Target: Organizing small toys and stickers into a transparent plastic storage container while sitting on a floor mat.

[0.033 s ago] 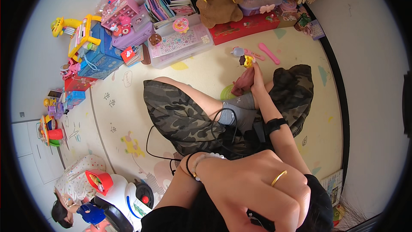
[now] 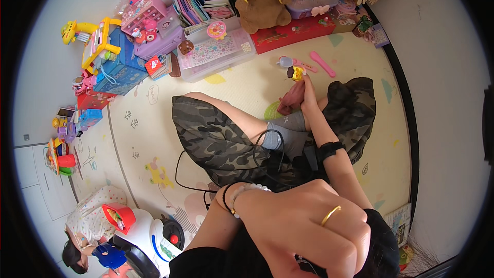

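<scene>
My left hand (image 2: 309, 221) fills the lower middle, close to the camera, its back toward me. It wears a gold ring, a pale bead bracelet and a black band. Its fingers are curled, and whatever they hold is hidden beneath. My right hand (image 2: 309, 92), on a forearm with a black strap (image 2: 330, 150), reaches down past my crossed legs. Its fingertips are at a small yellow and dark brown toy (image 2: 295, 73). A dusky pink shape (image 2: 292, 98) lies against the palm side; I cannot make out what it is. Most of the right fingers are hidden.
A pink spoon-shaped toy (image 2: 322, 64) lies on the printed mat. Beyond stand a clear plastic box (image 2: 216, 59), a red box (image 2: 288, 36) and a brown plush (image 2: 262, 0). Black cable (image 2: 177, 172) crosses my lap. At lower left, a person (image 2: 77, 252) is beside a white toy table.
My left hand has shifted very slightly, its ring a little lower and to the left. My right hand and the toys show no visible movement.
</scene>
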### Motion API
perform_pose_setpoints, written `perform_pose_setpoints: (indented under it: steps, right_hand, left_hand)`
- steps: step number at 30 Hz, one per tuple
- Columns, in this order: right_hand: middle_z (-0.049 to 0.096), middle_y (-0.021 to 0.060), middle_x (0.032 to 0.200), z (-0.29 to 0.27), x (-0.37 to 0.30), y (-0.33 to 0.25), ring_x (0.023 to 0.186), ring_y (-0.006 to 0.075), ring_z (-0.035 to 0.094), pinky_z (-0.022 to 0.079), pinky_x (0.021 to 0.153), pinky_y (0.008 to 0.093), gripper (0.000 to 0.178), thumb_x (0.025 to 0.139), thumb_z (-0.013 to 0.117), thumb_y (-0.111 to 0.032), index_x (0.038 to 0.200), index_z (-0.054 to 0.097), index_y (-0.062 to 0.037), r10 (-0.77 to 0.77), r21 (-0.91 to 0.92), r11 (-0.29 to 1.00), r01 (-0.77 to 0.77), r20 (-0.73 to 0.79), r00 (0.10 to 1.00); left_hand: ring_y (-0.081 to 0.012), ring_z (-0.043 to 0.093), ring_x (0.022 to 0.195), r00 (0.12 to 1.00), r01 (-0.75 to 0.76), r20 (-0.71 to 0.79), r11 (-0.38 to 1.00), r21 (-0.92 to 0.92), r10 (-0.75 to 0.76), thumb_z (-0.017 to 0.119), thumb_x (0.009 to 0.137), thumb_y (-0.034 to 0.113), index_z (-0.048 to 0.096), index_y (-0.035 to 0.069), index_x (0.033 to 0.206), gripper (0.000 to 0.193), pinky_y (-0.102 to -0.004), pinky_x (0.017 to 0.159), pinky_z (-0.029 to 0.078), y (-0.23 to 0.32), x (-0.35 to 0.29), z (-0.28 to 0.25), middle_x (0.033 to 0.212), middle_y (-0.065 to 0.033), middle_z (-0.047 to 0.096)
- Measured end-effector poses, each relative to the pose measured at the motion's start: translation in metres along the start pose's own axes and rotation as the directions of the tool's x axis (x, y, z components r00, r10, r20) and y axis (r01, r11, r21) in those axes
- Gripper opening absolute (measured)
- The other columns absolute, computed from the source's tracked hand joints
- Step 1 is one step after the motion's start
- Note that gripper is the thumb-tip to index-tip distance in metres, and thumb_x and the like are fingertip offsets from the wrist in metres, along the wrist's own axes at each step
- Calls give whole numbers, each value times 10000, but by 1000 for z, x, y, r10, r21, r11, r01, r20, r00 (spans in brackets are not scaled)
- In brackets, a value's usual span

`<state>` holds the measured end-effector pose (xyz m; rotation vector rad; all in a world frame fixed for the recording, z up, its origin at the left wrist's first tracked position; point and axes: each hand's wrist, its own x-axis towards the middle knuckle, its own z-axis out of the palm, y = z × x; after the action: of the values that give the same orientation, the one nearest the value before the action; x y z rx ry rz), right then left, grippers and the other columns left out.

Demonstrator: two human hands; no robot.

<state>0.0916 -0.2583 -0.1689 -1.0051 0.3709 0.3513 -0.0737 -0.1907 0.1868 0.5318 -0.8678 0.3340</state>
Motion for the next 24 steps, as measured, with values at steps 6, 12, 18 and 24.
perform_pose_setpoints:
  steps: [6, 12, 18, 24]
  right_hand:
    - [553, 13, 1120, 0, 0, 0, 1062, 130, 489, 378, 933, 268, 446, 862, 628, -369, 1203, 564, -87, -4, -5, 1000, 4, -5, 1000]
    - [547, 25, 1149, -5, 7, 6, 1085, 142, 484, 370, 950, 275, 475, 859, 629, -376, 1221, 553, -79, 13, 14, 1000, -13, 0, 1000]
    - [544, 30, 1161, -8, 8, 7, 1098, 146, 477, 364, 959, 276, 484, 858, 624, -377, 1227, 549, -72, 6, 0, 1000, -6, -11, 1000]
    - [543, 27, 1150, -1, 2, 2, 1087, 142, 478, 365, 954, 275, 474, 861, 622, -377, 1223, 552, -79, -2, -16, 1000, 2, -18, 1000]
  left_hand:
    - [-153, 559, 558, 991, -133, 56, 955, 265, 123, 655, 776, 57, 619, 54, 705, 80, -241, 415, 390, 10, 6, -6, 733, -41, 620]
    - [-147, 532, 536, 957, -282, 200, 847, 451, 212, 652, 744, 44, 599, 66, 692, 78, -236, 396, 358, 16, 12, -11, 732, -23, 614]
    - [-141, 505, 515, 919, -385, 296, 763, 520, 262, 650, 713, 30, 579, 78, 678, 92, -231, 377, 326, 23, 14, -20, 732, -4, 609]
    - [-149, 492, 516, 974, -206, 57, 746, 633, 220, 659, 686, 30, 569, 82, 680, 104, -229, 370, 315, 30, 14, 1, 749, 4, 606]
